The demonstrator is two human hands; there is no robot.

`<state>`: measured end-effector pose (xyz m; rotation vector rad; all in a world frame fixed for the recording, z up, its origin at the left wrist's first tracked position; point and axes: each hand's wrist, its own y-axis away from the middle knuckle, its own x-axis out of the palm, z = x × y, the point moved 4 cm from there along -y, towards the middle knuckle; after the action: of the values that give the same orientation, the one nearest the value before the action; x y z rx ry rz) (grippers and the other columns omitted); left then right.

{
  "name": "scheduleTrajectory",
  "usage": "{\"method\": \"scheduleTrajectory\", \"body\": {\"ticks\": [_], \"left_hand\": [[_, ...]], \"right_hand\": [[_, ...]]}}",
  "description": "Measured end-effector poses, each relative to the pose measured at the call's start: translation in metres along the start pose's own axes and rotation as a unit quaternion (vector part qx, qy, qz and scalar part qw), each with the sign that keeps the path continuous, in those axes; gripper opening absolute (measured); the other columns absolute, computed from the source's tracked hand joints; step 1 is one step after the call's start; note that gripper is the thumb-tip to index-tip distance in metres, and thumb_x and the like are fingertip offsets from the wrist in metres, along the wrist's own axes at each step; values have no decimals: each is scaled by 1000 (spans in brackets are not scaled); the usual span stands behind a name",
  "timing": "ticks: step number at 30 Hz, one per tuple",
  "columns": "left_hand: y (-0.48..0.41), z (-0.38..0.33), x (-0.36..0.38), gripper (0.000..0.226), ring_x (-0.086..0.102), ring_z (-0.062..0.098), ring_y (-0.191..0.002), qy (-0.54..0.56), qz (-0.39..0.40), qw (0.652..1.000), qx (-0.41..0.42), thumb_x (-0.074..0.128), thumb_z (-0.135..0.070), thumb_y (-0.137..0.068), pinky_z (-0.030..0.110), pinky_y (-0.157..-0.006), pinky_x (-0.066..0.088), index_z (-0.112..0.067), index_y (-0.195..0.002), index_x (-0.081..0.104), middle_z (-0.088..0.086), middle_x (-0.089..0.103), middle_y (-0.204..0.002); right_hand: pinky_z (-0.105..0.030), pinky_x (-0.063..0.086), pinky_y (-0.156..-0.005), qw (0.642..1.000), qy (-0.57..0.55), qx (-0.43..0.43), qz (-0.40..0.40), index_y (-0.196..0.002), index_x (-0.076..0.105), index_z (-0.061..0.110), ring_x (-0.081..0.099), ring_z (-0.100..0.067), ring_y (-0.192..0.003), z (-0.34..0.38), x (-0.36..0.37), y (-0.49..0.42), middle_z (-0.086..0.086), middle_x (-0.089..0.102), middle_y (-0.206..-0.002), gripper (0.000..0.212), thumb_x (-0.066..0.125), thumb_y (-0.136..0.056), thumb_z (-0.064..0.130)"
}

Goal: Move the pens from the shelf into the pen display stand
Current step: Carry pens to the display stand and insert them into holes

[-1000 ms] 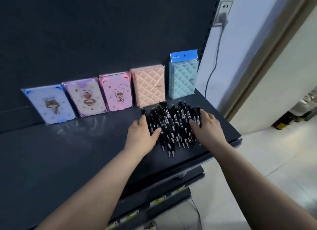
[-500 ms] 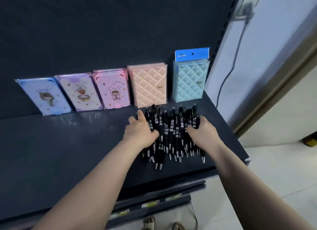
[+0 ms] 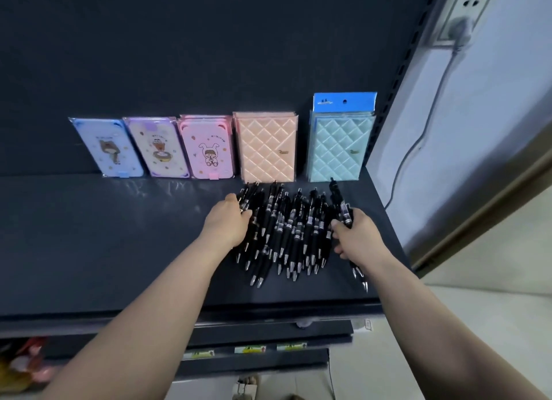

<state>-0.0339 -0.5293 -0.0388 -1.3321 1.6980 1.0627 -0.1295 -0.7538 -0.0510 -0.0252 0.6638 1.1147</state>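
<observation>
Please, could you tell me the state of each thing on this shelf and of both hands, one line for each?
pile of pens: lying loose on the shelf, not yet moved.
bundle of pens: gripped in the right hand.
left hand: on the pile's left edge; grip unclear.
notebooks: upright, leaning on the back panel.
plug: in the wall socket.

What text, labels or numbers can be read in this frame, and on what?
Nothing is legible.
Gold logo on the pink quilted notebook: too small.
Gold logo on the blue quilted notebook: too small.
Print on the cartoon cases: blurred.
Labels on the pens: blurred.
Shelf-edge price tags: blurred.
</observation>
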Motion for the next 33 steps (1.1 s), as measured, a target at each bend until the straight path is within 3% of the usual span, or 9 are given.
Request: {"method": "scheduleTrajectory", "body": {"ticks": [5, 9, 12, 15, 18, 20, 23, 27, 33], "left_hand": [[5, -1, 1, 51, 48, 33, -119, -17, 0, 1000, -6, 52, -31, -95, 36, -94, 40, 0, -132, 38, 20, 49, -129], [6, 0, -3, 45, 53, 30, -111, -22, -7, 1000, -11, 56, -32, -92, 34, -84, 41, 0, -122, 46, 17, 55, -120], [7, 0, -6, 31, 55, 31, -103, -6, -30, 1000, -8, 49, -29, -96, 35, -78, 41, -2, -111, 48, 16, 59, -112], [8, 4, -13, 29, 56, 33, -103, 6, -51, 999, -6, 45, -25, -97, 35, -77, 41, -3, -116, 44, 15, 59, -109], [11, 13, -28, 23, 63, 26, -82, 128, -62, 990, -14, 49, -24, -96, 33, -68, 51, -10, -114, 47, 9, 61, -97], [22, 16, -39, 10, 61, 18, -60, 368, -39, 928, -34, 55, -15, -94, 28, -54, 50, -14, -104, 53, 7, 61, -81], [50, 20, -56, 11, 55, 12, -49, 637, 29, 770, -28, 54, -6, -93, 24, -48, 49, -15, -99, 59, 3, 56, -66], [79, 51, -73, 13, 44, 11, -49, 757, 48, 651, -3, 46, -9, -96, 21, -44, 39, -15, -104, 56, 0, 47, -63], [115, 166, -138, 15, 50, 14, -60, 832, -124, 541, 10, 42, -7, -97, 25, -57, 49, -17, -100, 53, 2, 52, -71]], "right_hand": [[-27, 45, -47, 999, -35, 9, 30, -135, 38, 14, 50, -16, -56, 0, -2, -5, -5, 55, -77, 42, 51, -96, 24], [-27, 44, -46, 996, -74, 13, 39, -110, 53, 8, 47, -16, -51, 1, -3, -5, -5, 52, -68, 26, 62, -91, 23], [-27, 42, -45, 995, -90, -8, 32, -103, 54, 6, 46, -17, -50, 6, -6, -3, -6, 54, -68, 22, 63, -90, 21], [-28, 41, -45, 993, -104, -36, 30, -100, 54, 7, 47, -16, -49, 17, -11, 1, -7, 60, -70, 16, 61, -91, 17], [-28, 42, -45, 988, -124, -78, 45, -95, 54, 8, 50, -16, -48, 40, -15, 8, -7, 62, -69, 10, 61, -91, 14], [-26, 44, -45, 980, -147, -110, 74, -89, 56, 10, 52, -13, -47, 61, -13, 16, -5, 63, -66, 7, 62, -91, 12], [-22, 44, -44, 960, -187, -140, 155, -83, 59, 9, 54, -11, -46, 97, 12, 35, -2, 62, -60, 8, 63, -90, 8], [-21, 38, -39, 930, -233, -150, 243, -82, 56, 8, 45, -12, -41, 138, 74, 65, -3, 52, -55, 10, 65, -87, 8], [-20, 34, -38, 896, -165, -202, 359, -81, 60, 10, 41, -12, -37, 188, 202, 137, -5, 49, -54, 13, 73, -80, 6]]}}
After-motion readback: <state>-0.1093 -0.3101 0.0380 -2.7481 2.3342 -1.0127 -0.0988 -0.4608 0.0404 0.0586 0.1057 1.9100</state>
